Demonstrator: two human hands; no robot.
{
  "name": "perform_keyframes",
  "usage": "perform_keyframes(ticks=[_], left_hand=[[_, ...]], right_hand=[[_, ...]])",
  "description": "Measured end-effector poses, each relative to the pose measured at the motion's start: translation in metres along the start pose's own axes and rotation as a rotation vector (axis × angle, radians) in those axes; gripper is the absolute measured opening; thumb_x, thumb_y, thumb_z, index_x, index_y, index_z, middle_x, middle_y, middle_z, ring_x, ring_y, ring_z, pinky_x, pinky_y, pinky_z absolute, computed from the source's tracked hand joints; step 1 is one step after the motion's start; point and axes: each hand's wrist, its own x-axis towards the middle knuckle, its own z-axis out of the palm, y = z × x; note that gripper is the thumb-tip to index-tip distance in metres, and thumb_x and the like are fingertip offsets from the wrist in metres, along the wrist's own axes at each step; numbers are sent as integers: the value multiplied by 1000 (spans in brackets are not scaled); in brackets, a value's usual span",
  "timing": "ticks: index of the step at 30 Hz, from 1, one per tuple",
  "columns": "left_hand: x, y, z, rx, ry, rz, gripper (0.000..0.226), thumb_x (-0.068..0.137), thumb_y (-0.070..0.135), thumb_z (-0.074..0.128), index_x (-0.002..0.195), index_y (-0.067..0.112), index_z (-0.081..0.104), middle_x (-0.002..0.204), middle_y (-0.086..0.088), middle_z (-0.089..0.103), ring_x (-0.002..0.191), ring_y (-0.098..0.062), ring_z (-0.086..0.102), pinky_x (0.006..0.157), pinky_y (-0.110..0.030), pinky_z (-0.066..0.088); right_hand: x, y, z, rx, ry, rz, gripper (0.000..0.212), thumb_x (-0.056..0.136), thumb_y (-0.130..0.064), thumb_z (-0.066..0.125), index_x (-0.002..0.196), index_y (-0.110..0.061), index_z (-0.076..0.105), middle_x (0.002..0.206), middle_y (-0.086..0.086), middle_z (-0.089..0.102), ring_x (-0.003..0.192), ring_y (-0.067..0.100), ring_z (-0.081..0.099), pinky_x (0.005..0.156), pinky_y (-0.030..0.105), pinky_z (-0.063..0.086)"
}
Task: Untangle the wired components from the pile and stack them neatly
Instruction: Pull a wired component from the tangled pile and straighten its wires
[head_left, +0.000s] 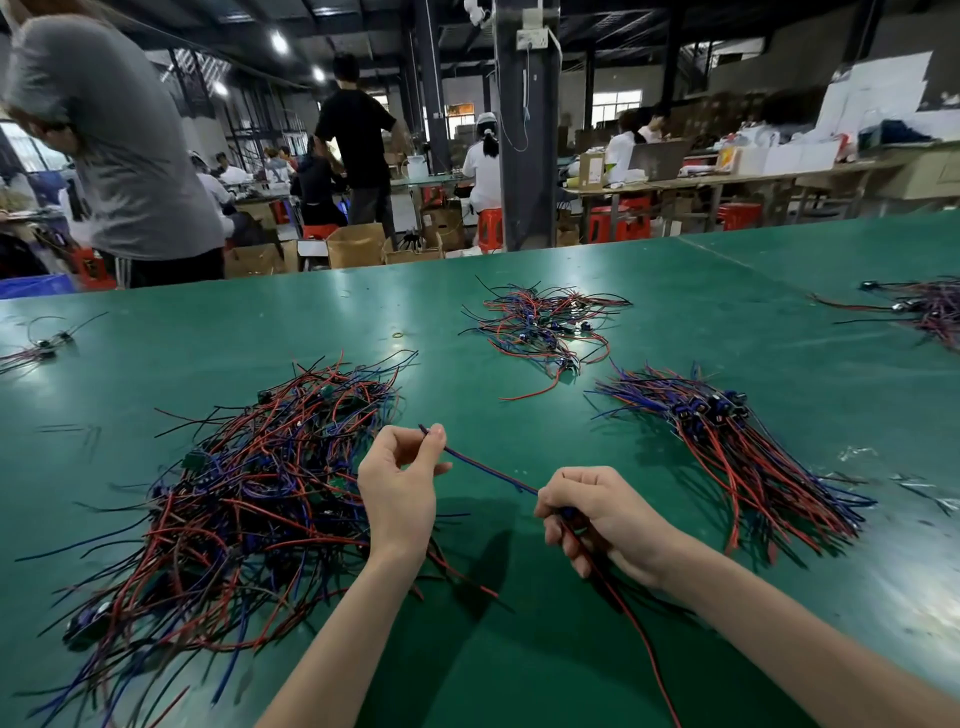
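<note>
Stretched wired component (488, 470) between left grip (397, 493), right grip (597, 519).

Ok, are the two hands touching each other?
Apart. The head view shows green table between the left hand and right hand; only a blue-red wire links them.

A green tabletop (208, 332) fills the lower view, and a small yellowish ring (397, 335) lies on it towards the far edge. Beyond the far left corner stands a person in a grey shirt (119, 145), with a blue crate (36, 286) just past that edge. Open cardboard boxes (356, 244) sit on the floor behind the far edge. A person in a black shirt (358, 135) stands further back. A dark pillar (524, 130) rises beside a seated person in white (483, 166) on a red stool (491, 226). A laptop (657, 158) rests on a wooden bench (727, 182).
</note>
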Motion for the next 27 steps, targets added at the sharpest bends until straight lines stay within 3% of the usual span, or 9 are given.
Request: perform_keyframes(ticks=[3, 7, 12, 15, 17, 22, 25, 27], left_hand=[[1, 5, -1, -62, 38, -90, 26, 92, 20, 61, 70, 6, 59, 59, 4, 64, 54, -9, 61, 59, -22, 56], [2, 14, 0, -325, 50, -362, 26, 91, 14, 61, 67, 9, 55, 53, 3, 60, 49, -7, 54, 47, -19, 49], [5, 23, -1, -687, -119, -762, 26, 93, 15, 56, 69, 6, 54, 50, 0, 55, 39, -7, 48, 41, -15, 46], [5, 24, -2, -757, -170, -848, 26, 93, 16, 56, 69, 5, 54, 51, -1, 55, 40, -8, 48, 43, -15, 48], [6, 20, -2, -675, -124, -723, 24, 92, 15, 58, 70, 6, 55, 54, -2, 59, 44, -8, 51, 46, -16, 50], [3, 8, -4, 44, 78, 2, 22, 92, 20, 61, 72, 11, 59, 64, 4, 67, 58, -12, 61, 63, -25, 54], [1, 1, -8, 316, 70, 294, 24, 92, 20, 61, 71, 10, 56, 66, -4, 63, 61, -24, 59, 61, -35, 50], [0, -3, -9, 505, 40, 539, 24, 91, 16, 62, 71, 5, 53, 65, -4, 58, 60, -24, 52, 59, -29, 43]], right_hand=[[1, 0, -2, -1, 20, -4, 21, 85, -2, 53, 65, -5, 57, 52, 10, 54, 36, 15, 41, 33, 19, 36], [2, 0, -3, -13, 36, -5, 20, 84, -2, 54, 64, -6, 55, 52, 10, 54, 35, 14, 41, 32, 19, 36], [6, 2, -4, -107, 77, -26, 17, 84, -2, 55, 67, -5, 56, 53, 10, 58, 35, 14, 43, 33, 20, 37], [6, 4, -7, -227, 99, -72, 13, 84, -4, 55, 71, -4, 57, 56, 11, 61, 39, 17, 47, 34, 22, 40], [4, 5, -7, -234, 87, -82, 12, 84, -4, 55, 72, -4, 57, 56, 10, 61, 40, 17, 47, 35, 23, 40], [-2, 2, -2, -87, -81, -96, 16, 87, -4, 57, 71, -6, 59, 58, 12, 60, 39, 15, 48, 34, 20, 39], [-5, -3, -2, -27, -223, -120, 20, 88, -5, 57, 70, -10, 62, 62, 13, 62, 42, 15, 51, 36, 20, 41], [-8, -4, -1, 15, -304, -104, 14, 84, -9, 60, 71, -10, 63, 63, 14, 63, 44, 15, 53, 37, 20, 42]])
